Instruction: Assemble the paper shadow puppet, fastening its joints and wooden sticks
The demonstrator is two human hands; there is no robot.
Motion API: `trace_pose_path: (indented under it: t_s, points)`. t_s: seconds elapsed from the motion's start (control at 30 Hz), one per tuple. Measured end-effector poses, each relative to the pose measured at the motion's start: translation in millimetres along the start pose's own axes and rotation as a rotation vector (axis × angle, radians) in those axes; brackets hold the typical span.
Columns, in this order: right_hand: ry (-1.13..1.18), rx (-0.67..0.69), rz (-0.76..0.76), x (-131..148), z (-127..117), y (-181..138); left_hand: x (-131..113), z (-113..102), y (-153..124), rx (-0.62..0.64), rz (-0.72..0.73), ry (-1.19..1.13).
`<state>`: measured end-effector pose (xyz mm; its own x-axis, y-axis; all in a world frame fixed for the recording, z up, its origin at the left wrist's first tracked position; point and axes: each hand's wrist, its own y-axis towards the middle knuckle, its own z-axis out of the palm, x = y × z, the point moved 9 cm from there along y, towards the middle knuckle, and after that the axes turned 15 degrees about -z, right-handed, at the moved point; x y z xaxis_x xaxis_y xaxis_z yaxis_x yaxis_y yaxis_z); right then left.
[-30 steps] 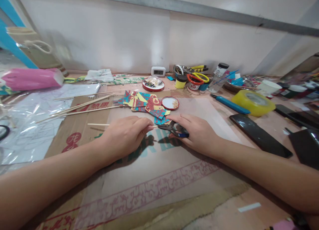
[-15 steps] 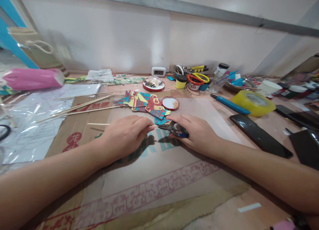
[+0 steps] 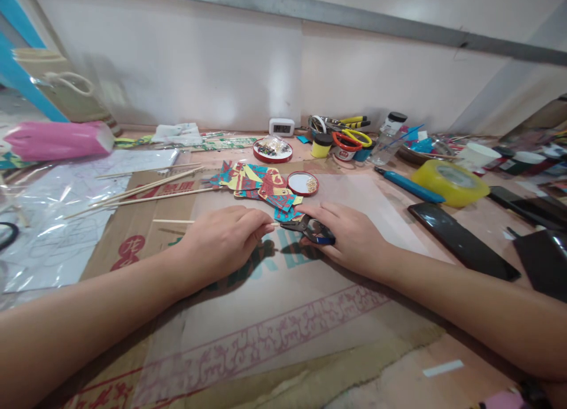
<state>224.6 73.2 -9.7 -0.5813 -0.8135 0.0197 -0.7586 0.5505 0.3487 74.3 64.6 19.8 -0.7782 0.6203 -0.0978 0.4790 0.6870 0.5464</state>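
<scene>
My left hand (image 3: 228, 238) pinches a thin wooden stick (image 3: 172, 221), which runs through the fingers and pokes out on both sides. At the stick's right tip sit the jaws of dark pliers (image 3: 310, 229) with a blue-edged handle, gripped in my right hand (image 3: 348, 229). Whether the jaws bite on the stick or only touch it I cannot tell. Just beyond both hands lies a red, blue and yellow jointed paper figure (image 3: 261, 185). A small red-rimmed lid (image 3: 303, 183) with gold beads or fasteners stands beside the figure.
Several loose sticks (image 3: 146, 187) lie on cardboard (image 3: 110, 232) to the left. Another red-rimmed dish (image 3: 273, 149) holds small beads. On the right are a blue cutter (image 3: 410, 185), a yellow tape roll (image 3: 452, 183) and a black phone (image 3: 463, 241). Paint jars (image 3: 321, 145) and a clock (image 3: 282, 127) stand behind.
The stick's left end has shifted very slightly to the left. Both hands and the pliers stay in nearly the same place.
</scene>
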Motion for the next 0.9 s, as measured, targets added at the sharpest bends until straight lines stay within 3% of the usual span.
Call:
trace_pose_path:
  t_s: [0.47,0.9]
  points:
    - [0.037,0.006,-0.014,3.2,-1.3,0.3,-3.1,-10.1,-4.4,-0.079,0.046,-0.119]
    - [0.046,0.016,-0.013,3.3,0.4,0.2,-12.3,-21.1,-11.7,-0.155,0.214,0.017]
